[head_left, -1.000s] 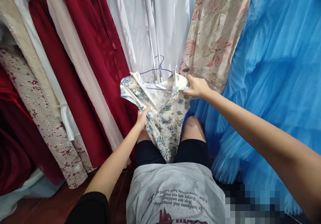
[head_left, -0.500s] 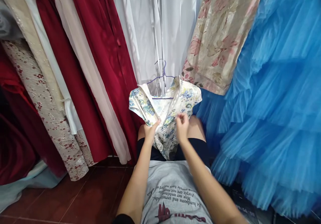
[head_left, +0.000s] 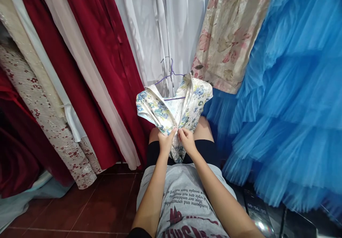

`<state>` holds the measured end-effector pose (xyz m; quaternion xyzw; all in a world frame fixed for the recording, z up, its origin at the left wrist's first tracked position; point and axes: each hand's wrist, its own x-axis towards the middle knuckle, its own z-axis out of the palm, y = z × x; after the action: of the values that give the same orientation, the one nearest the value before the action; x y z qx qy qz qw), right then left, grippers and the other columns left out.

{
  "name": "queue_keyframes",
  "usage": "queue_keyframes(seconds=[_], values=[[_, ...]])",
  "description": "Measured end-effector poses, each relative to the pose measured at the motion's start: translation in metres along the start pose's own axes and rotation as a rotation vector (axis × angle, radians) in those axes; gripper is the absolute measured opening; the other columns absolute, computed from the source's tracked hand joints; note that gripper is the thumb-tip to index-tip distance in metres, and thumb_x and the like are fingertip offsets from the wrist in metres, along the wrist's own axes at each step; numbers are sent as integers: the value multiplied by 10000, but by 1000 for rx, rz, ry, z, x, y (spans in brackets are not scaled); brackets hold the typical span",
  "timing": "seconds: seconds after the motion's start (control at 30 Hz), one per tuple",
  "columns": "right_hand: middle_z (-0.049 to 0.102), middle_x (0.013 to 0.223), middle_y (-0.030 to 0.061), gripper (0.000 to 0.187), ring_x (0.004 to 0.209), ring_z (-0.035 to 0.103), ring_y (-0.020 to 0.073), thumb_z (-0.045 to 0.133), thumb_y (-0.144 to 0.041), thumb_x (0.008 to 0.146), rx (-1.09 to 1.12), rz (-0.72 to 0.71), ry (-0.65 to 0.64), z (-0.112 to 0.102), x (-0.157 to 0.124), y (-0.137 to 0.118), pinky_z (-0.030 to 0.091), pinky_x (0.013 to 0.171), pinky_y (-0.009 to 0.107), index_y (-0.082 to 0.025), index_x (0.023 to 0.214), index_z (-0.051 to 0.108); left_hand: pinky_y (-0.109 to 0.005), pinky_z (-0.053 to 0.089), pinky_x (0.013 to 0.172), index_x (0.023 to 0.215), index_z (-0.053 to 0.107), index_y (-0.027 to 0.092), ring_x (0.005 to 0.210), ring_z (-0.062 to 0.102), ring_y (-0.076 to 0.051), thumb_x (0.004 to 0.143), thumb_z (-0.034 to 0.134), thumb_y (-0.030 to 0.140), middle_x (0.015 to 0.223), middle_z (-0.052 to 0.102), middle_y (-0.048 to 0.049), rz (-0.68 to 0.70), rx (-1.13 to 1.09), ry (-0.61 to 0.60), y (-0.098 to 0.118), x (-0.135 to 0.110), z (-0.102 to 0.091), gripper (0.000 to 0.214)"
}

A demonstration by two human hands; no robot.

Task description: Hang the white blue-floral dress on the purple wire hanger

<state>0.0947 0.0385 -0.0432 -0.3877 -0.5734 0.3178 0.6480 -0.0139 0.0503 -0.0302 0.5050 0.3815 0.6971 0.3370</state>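
Observation:
A white floral dress (head_left: 196, 99) with blue and yellow flowers hangs on a thin purple hanger (head_left: 172, 70) over my lap. My left hand (head_left: 166, 138) is closed on the left front edge of its V neckline, thumb on top. Beside it, my right hand (head_left: 186, 138) pinches the opposite front edge, and the two edges meet between my fingertips. Whether a button or other fastener lies under the fingers I cannot make out. The lower part of the dress bunches between my thighs, partly hidden by my hands.
Dark red dresses (head_left: 93, 53) and a pale pink one hang at left, white fabric (head_left: 181, 28) straight ahead. A beige floral garment (head_left: 227, 42) and layered blue tulle (head_left: 288, 106) hang at right. Below the tulle, a dark device (head_left: 258, 209) stands on the red tiled floor (head_left: 104, 202).
My right hand has moved left and down from above the dress front to the neckline edge, meeting my left hand. The dress front is drawn together there. The view has shifted slightly.

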Motion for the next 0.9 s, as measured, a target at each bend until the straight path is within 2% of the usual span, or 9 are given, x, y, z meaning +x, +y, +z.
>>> queue_keyframes(seconds=[0.07,0.17,0.23,0.33,0.43,0.5,0.63,0.73,0.9], values=[[452,531,-28,399,516,417,137,493,-442,926,24,11,-1,-2,0,-9,347,530,271,-225,593,465,-403,516,1011,1216,612,139,1144,666,-285,703,839,299,1219,689,-150,125,83,143,0,-2,-4,583],[445,508,-31,389,488,397,125,499,-402,906,59,32,38,-6,2,-24,313,500,263,-220,564,467,-464,376,1156,1455,364,188,1379,467,-304,756,809,258,1484,449,-202,375,261,366,3,-8,-11,831],[435,485,-35,372,464,378,119,498,-367,891,72,43,57,-8,3,-33,290,482,261,-218,552,471,-502,325,1179,1492,312,197,1425,384,-330,766,812,268,1522,357,-222,530,398,386,7,-13,-13,885],[427,474,-38,348,461,372,113,503,-328,863,77,39,38,-8,3,-46,291,485,260,-211,537,476,-511,365,1141,1387,497,210,1334,473,-323,834,756,270,1378,506,-181,683,513,178,16,-22,-7,613],[408,503,-42,336,492,363,108,503,-317,852,59,19,13,-9,2,-55,293,509,256,-207,538,456,-434,471,1036,1253,630,235,1162,600,-248,968,561,211,1180,629,-118,684,461,-109,23,-28,4,294],[406,515,-43,325,509,359,106,506,-303,845,34,16,-14,-11,0,-60,287,518,255,-202,540,460,-382,511,958,1186,670,232,1067,636,-215,996,508,203,1094,652,-93,655,394,-189,27,-26,8,251],[367,509,-53,329,493,313,95,515,-289,843,-20,38,-79,-19,-3,-71,241,501,258,-199,533,453,-333,516,880,1080,711,224,966,641,-196,986,550,232,993,655,-66,648,367,-316,36,-15,5,186],[398,520,-49,329,490,326,99,521,-322,863,-6,44,-140,-27,-2,-77,249,495,261,-193,561,507,-324,506,869,1049,705,214,942,626,-193,969,585,230,961,637,-59,670,378,-323,40,-12,4,145],[588,690,0,151,674,539,155,529,-285,822,55,18,-67,-40,6,-70,412,641,269,-192,722,595,-311,503,827,1028,673,200,917,604,-185,979,560,219,954,606,-59,637,362,-216,39,-23,9,125]])
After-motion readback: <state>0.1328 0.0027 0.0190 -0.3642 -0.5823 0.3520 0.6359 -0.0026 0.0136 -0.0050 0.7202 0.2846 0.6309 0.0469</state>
